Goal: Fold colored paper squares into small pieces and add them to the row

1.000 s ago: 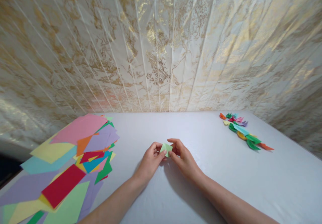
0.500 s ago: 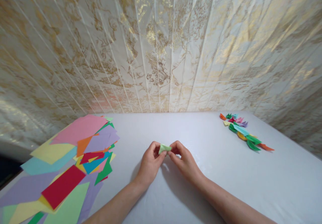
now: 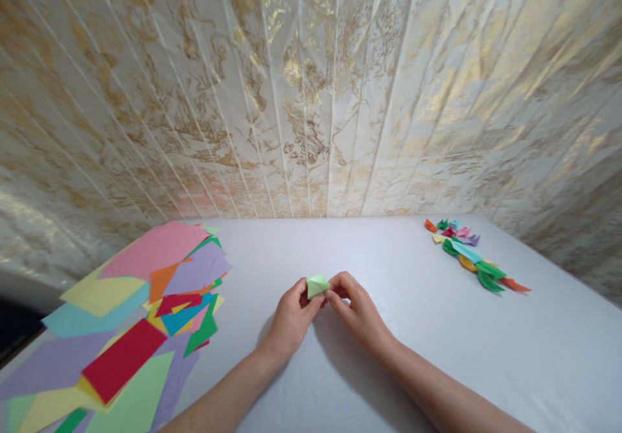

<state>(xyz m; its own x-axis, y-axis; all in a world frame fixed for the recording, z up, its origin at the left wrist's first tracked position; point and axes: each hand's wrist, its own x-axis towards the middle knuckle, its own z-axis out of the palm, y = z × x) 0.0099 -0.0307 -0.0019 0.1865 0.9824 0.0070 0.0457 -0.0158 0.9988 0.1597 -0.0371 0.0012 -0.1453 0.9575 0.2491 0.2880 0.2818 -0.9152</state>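
A small light-green folded paper [image 3: 317, 286] is held up just above the white table, between my two hands. My left hand [image 3: 293, 313] pinches its left side and lower edge between thumb and fingers. At its right corner my right hand [image 3: 356, 306] grips with thumb and index fingertip. The fingertips of both hands nearly meet under the paper, and they hide its lower part. Creases show on its face, but the exact folded shape is too small to tell.
Coloured paper sheets and scraps lie heaped on the left, among them a pink sheet [image 3: 155, 251] and a red rectangle [image 3: 124, 360]. Several small folded paper pieces [image 3: 469, 253] form a line at the back right. A gold-patterned curtain [image 3: 306, 96] hangs behind the white table [image 3: 272, 245].
The light-green paper has tilted, so more of its face shows. My fingers have shifted slightly around it; both hands stay in nearly the same place.
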